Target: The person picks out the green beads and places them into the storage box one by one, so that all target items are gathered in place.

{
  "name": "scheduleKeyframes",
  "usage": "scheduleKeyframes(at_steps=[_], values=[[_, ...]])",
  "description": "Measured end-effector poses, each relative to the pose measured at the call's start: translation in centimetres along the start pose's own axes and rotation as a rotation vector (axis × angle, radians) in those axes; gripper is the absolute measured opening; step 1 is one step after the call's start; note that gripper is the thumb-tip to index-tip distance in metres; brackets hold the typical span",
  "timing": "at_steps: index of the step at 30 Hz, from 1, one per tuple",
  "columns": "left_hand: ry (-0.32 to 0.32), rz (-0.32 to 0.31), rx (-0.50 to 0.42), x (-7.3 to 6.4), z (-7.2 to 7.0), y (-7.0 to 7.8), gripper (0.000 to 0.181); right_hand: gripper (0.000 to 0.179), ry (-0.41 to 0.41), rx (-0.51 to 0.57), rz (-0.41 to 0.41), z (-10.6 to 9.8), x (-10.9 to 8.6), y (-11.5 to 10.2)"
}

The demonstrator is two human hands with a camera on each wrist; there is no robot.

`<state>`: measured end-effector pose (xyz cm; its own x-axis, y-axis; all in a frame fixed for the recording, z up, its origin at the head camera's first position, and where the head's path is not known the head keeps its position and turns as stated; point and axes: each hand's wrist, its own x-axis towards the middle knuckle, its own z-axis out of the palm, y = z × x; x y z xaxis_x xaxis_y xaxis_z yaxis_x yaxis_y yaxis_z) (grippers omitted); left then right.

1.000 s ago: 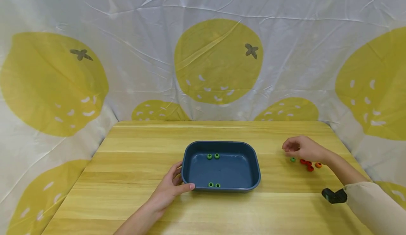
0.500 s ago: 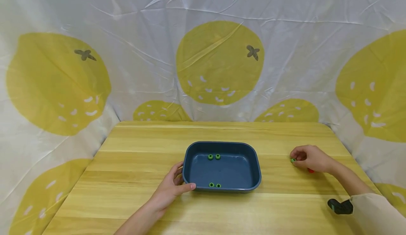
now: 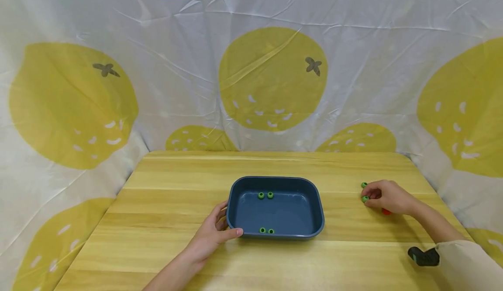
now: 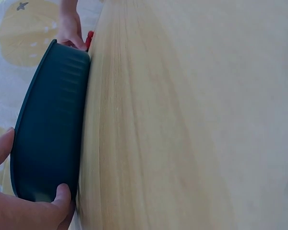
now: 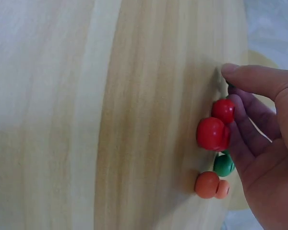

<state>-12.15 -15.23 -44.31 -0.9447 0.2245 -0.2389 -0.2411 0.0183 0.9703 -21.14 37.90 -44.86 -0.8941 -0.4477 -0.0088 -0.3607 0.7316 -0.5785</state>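
My left hand (image 3: 212,230) grips the left end of a dark blue tray (image 3: 320,214), thumb over its near rim. The left wrist view shows the tray's outer side between thumb and fingers. Inside lie two green beads (image 3: 265,195) by the back wall and two more green beads (image 3: 267,230) by the front wall. To the right of the tray, my right hand (image 3: 387,196) pinches a green bead (image 3: 365,199) between thumb and fingertips, low over the table. Another green bead (image 3: 364,185) lies just beyond those fingers. A red bead (image 3: 386,211) shows partly from under the hand.
Beneath the right palm, the right wrist view shows red beads (image 5: 211,133), a green bead (image 5: 224,165) and orange beads (image 5: 207,185) bunched together. A black device (image 3: 423,256) sits at the right sleeve. A lemon-print cloth (image 3: 271,77) hangs behind the wooden table (image 3: 177,168).
My right hand has come down and to the right onto a green bead and now pinches it. A second green bead has come into sight beyond the fingers. My left hand keeps its hold.
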Motion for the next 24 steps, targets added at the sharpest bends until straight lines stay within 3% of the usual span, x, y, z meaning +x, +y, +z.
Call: scheduleKeyframes(at_steps=[19, 24], values=[[0.002, 0.001, -0.001, 0.2, 0.0, -0.1, 0.090, 0.015, 0.000, 0.029, 0.003, -1.0, 1.6, -1.7], [0.011, -0.002, 0.001, 0.1, -0.1, -0.1, 0.090, 0.012, -0.007, 0.022, -0.042, -0.7, 2.7, -3.0]])
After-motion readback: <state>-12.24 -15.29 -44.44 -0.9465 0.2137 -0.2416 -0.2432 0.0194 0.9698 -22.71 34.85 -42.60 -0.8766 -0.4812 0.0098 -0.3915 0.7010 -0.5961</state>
